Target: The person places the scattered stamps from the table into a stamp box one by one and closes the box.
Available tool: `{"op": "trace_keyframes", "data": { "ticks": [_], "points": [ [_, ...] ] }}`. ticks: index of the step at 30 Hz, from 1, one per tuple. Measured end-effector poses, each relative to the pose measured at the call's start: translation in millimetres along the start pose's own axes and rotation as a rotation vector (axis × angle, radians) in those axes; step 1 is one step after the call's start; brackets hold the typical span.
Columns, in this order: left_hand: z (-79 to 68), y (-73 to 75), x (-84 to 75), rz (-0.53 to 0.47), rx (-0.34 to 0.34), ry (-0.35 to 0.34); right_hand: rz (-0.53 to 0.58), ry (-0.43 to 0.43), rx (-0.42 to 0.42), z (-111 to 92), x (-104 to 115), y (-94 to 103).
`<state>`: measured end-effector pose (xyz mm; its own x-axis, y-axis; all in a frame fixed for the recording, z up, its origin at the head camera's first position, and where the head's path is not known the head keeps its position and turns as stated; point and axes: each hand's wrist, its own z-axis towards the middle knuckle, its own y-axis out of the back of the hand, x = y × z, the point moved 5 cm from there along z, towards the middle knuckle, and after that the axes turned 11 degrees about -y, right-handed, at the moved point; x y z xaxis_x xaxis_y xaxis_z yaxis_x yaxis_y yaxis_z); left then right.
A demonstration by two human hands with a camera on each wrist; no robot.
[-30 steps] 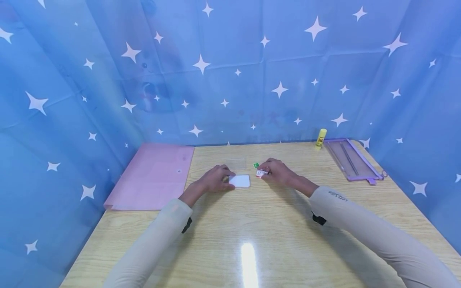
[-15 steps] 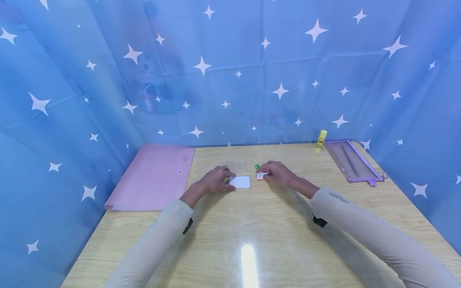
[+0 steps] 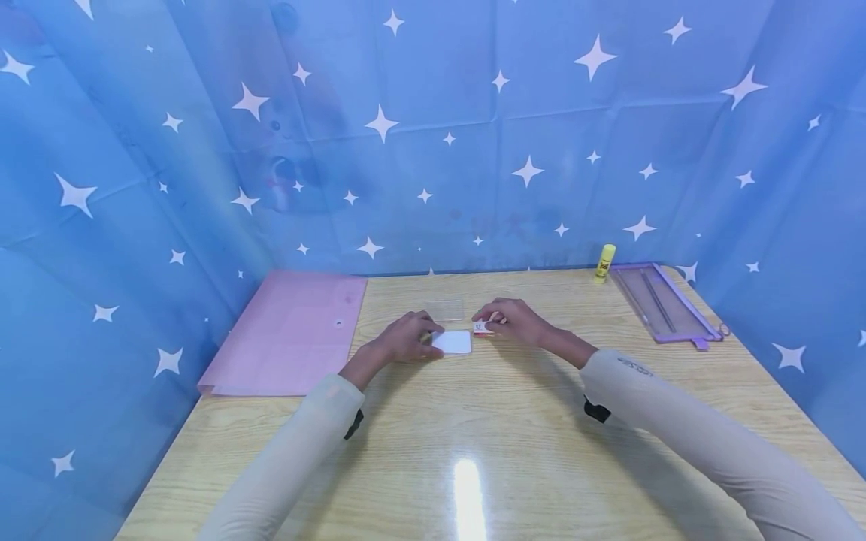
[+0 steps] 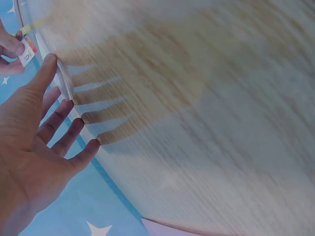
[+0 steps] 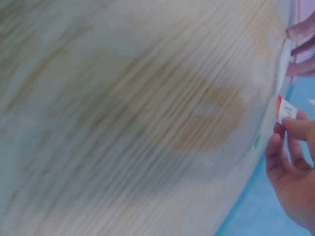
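Note:
My left hand (image 3: 404,338) holds the left end of a flat white card-sized box (image 3: 452,343) on the table, thumb at the near edge and fingers at the far edge. In the left wrist view the box (image 4: 64,81) shows edge-on between thumb and fingertips. My right hand (image 3: 517,323) pinches a small white card (image 3: 480,327) with a red edge and a dark printed letter, just beyond the box's right end. The right wrist view shows this card (image 5: 285,110) between thumb and fingers. Beyond the box lies a clear rectangular lid (image 3: 444,310).
A small green piece (image 5: 257,141) lies on the table by my right hand, hidden in the head view. A pink folder (image 3: 291,330) lies at left. At back right are a yellow glue stick (image 3: 605,263) and a purple mesh pouch (image 3: 663,304). A starred blue curtain (image 3: 433,150) borders the table.
My right hand turns the small card more level, then shifts it left towards the white box, covering the green piece in the head view. My left hand stays at the box.

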<state>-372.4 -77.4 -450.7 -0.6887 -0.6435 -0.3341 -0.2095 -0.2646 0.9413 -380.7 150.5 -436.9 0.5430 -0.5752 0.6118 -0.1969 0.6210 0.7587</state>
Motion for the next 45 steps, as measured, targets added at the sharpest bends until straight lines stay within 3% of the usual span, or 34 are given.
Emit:
{"op": "trace_keyframes", "data": {
  "ticks": [20,30,41,45],
  "points": [
    [2.3,-1.7,1.0,0.025,0.008,-0.013,0.043,-0.023,0.064,16,32,-32.8],
    [2.3,-0.5,-1.0,0.034,0.002,-0.030,0.045,-0.001,0.060,22,35,-45.2],
    [2.4,2.3,-3.8,0.030,-0.009,-0.058,0.069,-0.039,0.052,24,37,-56.3],
    [2.5,2.7,-3.2,0.034,-0.015,-0.078,0.018,-0.073,0.048,26,37,-59.3]
  ]
}}
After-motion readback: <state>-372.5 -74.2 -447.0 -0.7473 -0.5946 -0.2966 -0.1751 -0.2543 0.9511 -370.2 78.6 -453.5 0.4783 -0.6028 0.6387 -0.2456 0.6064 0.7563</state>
